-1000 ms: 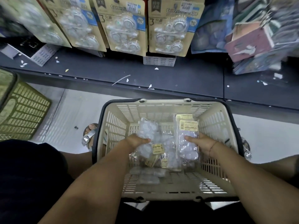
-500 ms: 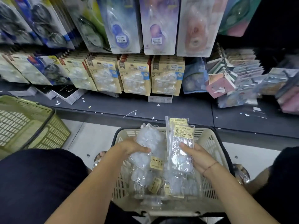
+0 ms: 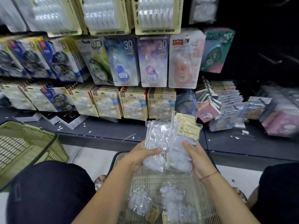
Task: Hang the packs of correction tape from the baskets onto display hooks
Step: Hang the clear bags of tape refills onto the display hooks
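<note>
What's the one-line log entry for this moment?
left hand: grips clear packs | right hand: grips labelled packs | basket: more packs inside | hanging: not yet

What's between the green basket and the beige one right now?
Head view: the person's dark-clothed knee and a strip of pale floor lie between the green basket and the beige basket.

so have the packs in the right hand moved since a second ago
Yes. The packs, held by the right hand, have risen: they lay inside the beige basket, and now stand above its far rim.
</note>
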Demonstrator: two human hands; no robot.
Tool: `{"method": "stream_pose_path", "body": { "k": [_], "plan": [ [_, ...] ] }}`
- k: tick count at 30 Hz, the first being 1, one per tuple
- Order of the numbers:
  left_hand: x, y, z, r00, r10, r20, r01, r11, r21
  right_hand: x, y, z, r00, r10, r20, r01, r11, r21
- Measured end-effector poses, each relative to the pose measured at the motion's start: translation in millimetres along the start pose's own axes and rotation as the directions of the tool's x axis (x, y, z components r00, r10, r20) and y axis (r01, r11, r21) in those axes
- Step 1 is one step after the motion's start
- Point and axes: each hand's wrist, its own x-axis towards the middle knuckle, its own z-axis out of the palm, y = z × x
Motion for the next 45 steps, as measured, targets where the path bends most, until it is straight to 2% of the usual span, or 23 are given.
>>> {"method": "stream_pose_path", "body": {
  "k": [3, 7, 11, 14, 19, 23, 28, 32, 35, 37, 40, 43, 45],
  "plan": [
    [1, 8, 7, 0.998, 0.061, -0.034, -0.062, 0.998, -0.027, 2, -9, 0, 0.997, -0.079, 0.005, 0.078, 0.996, 0.03],
    [1, 15, 14, 0.993, 0.098, -0.064, -0.103, 0.991, -0.087, 3, -19, -2, 0.997, -0.029, 0.074, 0.018, 0.988, 0.154],
    [6, 9, 19, 0.99, 0.093, -0.104, -0.104, 0.989, -0.107, 6, -24, 8, 0.993, 0.005, 0.114, -0.015, 0.996, 0.087],
    [9, 5, 17, 0.984, 0.111, -0.142, -0.129, 0.984, -0.125, 9, -24, 11, 0.996, -0.017, 0.092, 0.017, 1.0, 0.008],
    [2, 15, 11, 0.975, 0.097, -0.2, -0.133, 0.975, -0.178, 11, -24, -2, 0.993, -0.122, 0.006, 0.121, 0.992, 0.033],
    [7, 11, 3, 0.956, 0.043, -0.289, -0.109, 0.971, -0.215, 10, -27, -7, 0.993, -0.115, 0.009, 0.115, 0.991, 0.069],
    [8, 14, 23, 0.969, 0.066, -0.238, -0.123, 0.964, -0.237, 4, -18, 10, 0.998, -0.037, 0.05, 0.03, 0.989, 0.141],
    [5, 17, 37, 0.989, 0.086, -0.124, -0.114, 0.965, -0.237, 2, -5, 21, 0.997, 0.007, 0.074, -0.02, 0.983, 0.183],
    [6, 15, 37, 0.99, 0.079, -0.119, -0.104, 0.969, -0.225, 0, -5, 24, 0.996, 0.019, 0.087, -0.033, 0.985, 0.167],
    [6, 14, 32, 0.986, 0.077, -0.145, -0.107, 0.971, -0.213, 2, -8, 23, 0.996, 0.001, 0.085, -0.01, 0.994, 0.111],
    [6, 21, 22, 0.972, 0.08, -0.219, -0.111, 0.984, -0.137, 11, -19, 14, 0.996, -0.049, 0.073, 0.056, 0.994, -0.095],
    [6, 37, 3, 0.967, 0.061, -0.249, -0.072, 0.997, -0.033, 22, -53, 0, 0.967, 0.0, 0.256, 0.086, 0.942, -0.324],
    [5, 54, -11, 0.973, 0.038, -0.227, -0.031, 0.999, 0.034, 31, -87, -8, 0.894, 0.079, 0.441, 0.184, 0.833, -0.521]
  ]
}}
